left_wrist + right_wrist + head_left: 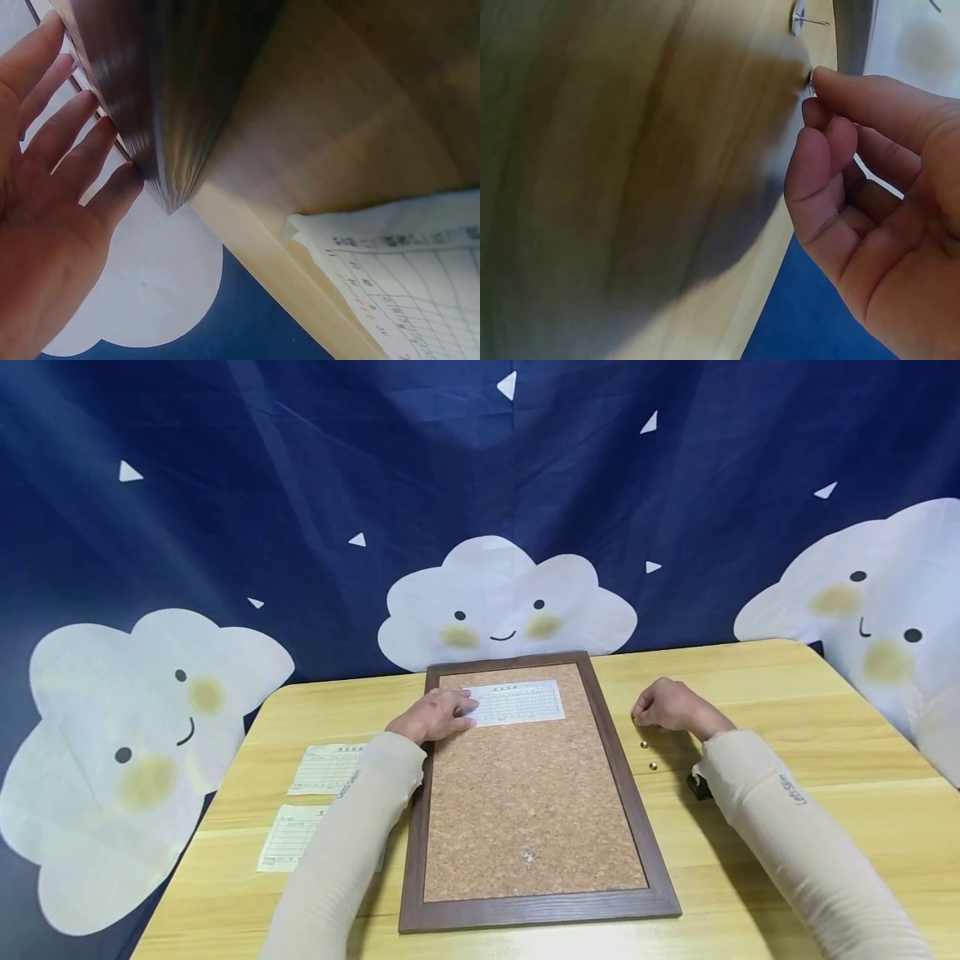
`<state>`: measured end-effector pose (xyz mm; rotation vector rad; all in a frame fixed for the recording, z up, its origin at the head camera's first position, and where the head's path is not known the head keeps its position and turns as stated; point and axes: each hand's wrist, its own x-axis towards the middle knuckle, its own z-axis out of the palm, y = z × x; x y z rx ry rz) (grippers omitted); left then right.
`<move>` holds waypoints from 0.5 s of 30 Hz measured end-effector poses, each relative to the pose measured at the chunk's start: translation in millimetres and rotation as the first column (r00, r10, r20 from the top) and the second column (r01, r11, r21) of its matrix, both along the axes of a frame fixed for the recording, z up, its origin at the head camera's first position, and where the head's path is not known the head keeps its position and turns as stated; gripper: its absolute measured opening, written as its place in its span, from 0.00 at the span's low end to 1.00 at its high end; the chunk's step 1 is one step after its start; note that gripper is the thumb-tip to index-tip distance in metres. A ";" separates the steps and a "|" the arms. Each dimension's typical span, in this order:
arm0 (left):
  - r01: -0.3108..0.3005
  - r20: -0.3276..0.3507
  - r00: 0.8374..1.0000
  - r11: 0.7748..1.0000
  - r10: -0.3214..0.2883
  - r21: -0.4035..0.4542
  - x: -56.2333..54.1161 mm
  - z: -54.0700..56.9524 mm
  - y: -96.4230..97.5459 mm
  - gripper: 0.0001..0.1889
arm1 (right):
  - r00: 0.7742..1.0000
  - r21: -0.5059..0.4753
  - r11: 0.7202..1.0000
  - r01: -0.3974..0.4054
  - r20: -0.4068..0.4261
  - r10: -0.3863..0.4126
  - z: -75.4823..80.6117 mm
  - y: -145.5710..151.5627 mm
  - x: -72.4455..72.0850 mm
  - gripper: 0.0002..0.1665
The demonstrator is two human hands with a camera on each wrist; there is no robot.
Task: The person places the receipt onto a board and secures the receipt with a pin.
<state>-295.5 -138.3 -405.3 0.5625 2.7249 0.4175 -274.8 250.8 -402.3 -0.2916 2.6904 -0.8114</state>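
Observation:
A white printed form slip (517, 702) lies across the upper part of a brown-framed corkboard (525, 802). My left hand (438, 714) reaches over the frame's left side, its extended fingers resting on the slip's left end. In the left wrist view the fingers (75, 142) are spread beside the dark frame edge. Right of the board, my right hand (670, 706) is low at the table, thumb and forefinger pinching a small metal thumbtack (811, 81), mostly hidden by the fingertips. Another thumbtack (798, 19) lies close by, its pin pointing sideways.
Two pale printed slips (322, 768) lie on the wooden table (810, 710) left of the board, partly covered by my left sleeve. Loose thumbtacks (653, 766) sit near the right sleeve. A small shiny spot (527, 857) shows low on the cork. A blue cloud-print curtain (322, 468) hangs behind.

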 end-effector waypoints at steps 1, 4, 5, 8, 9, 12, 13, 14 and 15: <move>0.001 -0.001 1.000 1.000 -0.001 -0.002 0.0 0.0 0.0 0.25 | 1.000 0.000 1.000 -0.003 -0.002 0.003 -0.3 0.5 -0.2 0.05; 0.005 -0.004 1.000 1.000 -0.006 -0.006 0.1 0.0 0.0 0.25 | 1.000 -0.006 1.000 0.000 0.000 0.000 -0.6 0.5 -0.2 0.06; 0.003 -0.002 1.000 1.000 -0.003 -0.005 0.0 0.2 0.1 0.25 | 1.000 -0.009 1.000 -0.001 0.002 0.001 -0.1 0.4 0.0 0.06; 0.000 -0.005 1.000 1.000 0.000 -0.006 0.0 0.4 0.1 0.25 | 1.000 -0.012 1.000 0.000 0.012 0.000 0.3 -0.7 -0.5 0.06; -0.002 -0.006 1.000 1.000 0.002 -0.005 -0.1 0.3 0.1 0.25 | 1.000 -0.010 1.000 0.002 0.017 -0.002 0.1 -1.4 -0.9 0.06; -0.005 -0.005 1.000 1.000 0.005 -0.004 -0.2 0.2 0.0 0.25 | 1.000 -0.009 1.000 0.003 0.026 -0.002 -0.2 -2.5 -1.6 0.05; -0.004 -0.004 1.000 1.000 0.004 -0.003 -0.1 0.1 -0.1 0.25 | 1.000 -0.009 1.000 0.007 0.031 -0.007 -0.3 -3.2 -1.4 0.05; -0.003 -0.002 1.000 1.000 0.003 -0.002 -0.1 0.0 -0.2 0.25 | 0.999 -0.012 1.000 0.011 0.034 -0.010 -0.4 -3.5 -1.3 0.05; -0.002 -0.001 1.000 1.000 0.002 0.000 0.1 0.0 -0.2 0.25 | 0.999 -0.015 1.000 0.013 0.036 -0.013 -0.6 -3.5 -1.2 0.05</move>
